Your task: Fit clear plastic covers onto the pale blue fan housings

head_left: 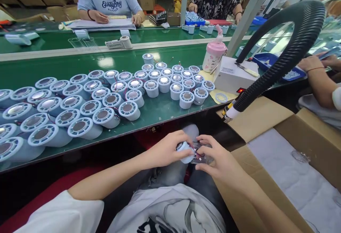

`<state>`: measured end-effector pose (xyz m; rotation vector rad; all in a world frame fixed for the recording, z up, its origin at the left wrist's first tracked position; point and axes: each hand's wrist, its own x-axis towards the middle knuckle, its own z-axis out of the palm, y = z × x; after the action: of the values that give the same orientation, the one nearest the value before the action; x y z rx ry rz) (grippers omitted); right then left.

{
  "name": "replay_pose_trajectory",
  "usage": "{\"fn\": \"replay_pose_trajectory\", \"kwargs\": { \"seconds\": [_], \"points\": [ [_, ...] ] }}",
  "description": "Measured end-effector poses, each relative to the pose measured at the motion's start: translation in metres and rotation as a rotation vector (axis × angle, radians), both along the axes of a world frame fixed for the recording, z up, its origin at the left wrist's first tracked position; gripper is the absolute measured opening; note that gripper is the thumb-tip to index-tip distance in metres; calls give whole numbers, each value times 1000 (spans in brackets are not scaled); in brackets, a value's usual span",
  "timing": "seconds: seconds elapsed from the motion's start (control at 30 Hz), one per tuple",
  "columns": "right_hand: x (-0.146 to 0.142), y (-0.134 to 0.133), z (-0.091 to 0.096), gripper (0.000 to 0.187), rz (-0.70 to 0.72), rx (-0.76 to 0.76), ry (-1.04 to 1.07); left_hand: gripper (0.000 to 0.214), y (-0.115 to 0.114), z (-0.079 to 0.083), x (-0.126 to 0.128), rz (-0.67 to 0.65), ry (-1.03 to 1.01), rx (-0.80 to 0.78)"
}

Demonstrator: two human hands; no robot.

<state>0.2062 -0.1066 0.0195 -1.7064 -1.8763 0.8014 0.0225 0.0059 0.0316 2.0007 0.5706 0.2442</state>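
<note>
Over my lap, my left hand (177, 146) wraps round a light blue round plastic housing (185, 153) with a dark end. My right hand (211, 153) has its fingers curled round a clear plastic cup (204, 157), whose end meets the housing. Thin red and dark wires show between the two parts; whether the parts are joined I cannot tell. On the green bench ahead stand many similar blue housings (129, 109), each with a silver or grey disc in its top.
An open cardboard box (266, 105) with a white liner (282, 155) stands at my right. Above it arches a black flexible hose (301, 37). A white device (231, 73) and a pink-lidded bottle (215, 53) stand on the bench (149, 114). Co-workers sit across it and to the right.
</note>
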Motion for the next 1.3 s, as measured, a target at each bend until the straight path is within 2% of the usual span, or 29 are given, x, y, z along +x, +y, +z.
{"fn": "replay_pose_trajectory", "kwargs": {
  "seconds": [0.03, 0.17, 0.33, 0.43, 0.53, 0.6, 0.63, 0.7, 0.77, 0.83, 0.93, 1.07, 1.3],
  "points": [
    [-1, -1, 2, 2, -25, -43, 84, 27, -1, -2, 0, 25, -25, 15],
    [-5, -4, 8, 23, -171, -78, 287, 57, -2, -17, 0, 46, -166, 50],
    [1, -4, 3, 24, -292, -114, 556, 61, 4, -33, 2, -53, -245, 121],
    [9, -2, 0, 26, -362, -161, 750, 67, 4, -35, 3, -167, -275, 24],
    [14, -3, -3, 27, -366, -181, 873, 67, -1, -32, 3, -150, -241, -158],
    [15, -6, -4, 15, -285, -116, 829, 67, -5, -30, 3, -74, -217, -341],
    [15, -9, -4, 18, -239, -59, 745, 68, -7, -29, 2, -33, -218, -441],
    [13, -14, -5, 37, -164, 71, 521, 71, -9, -28, 1, 25, -214, -605],
    [12, -20, -5, 38, -118, 168, 344, 73, -11, -26, 0, 36, -196, -663],
    [11, -23, -5, 35, -85, 205, 287, 72, -11, -23, -2, 11, -178, -619],
    [13, -26, -3, 42, -82, 163, 291, 72, -9, -19, -3, -18, -189, -500],
    [15, -28, -1, 50, -110, 54, 406, 76, -8, -14, -3, -61, -209, -420],
    [15, -29, 0, 41, -172, -103, 604, 74, -7, -10, -6, -132, -264, -333]
  ]
}}
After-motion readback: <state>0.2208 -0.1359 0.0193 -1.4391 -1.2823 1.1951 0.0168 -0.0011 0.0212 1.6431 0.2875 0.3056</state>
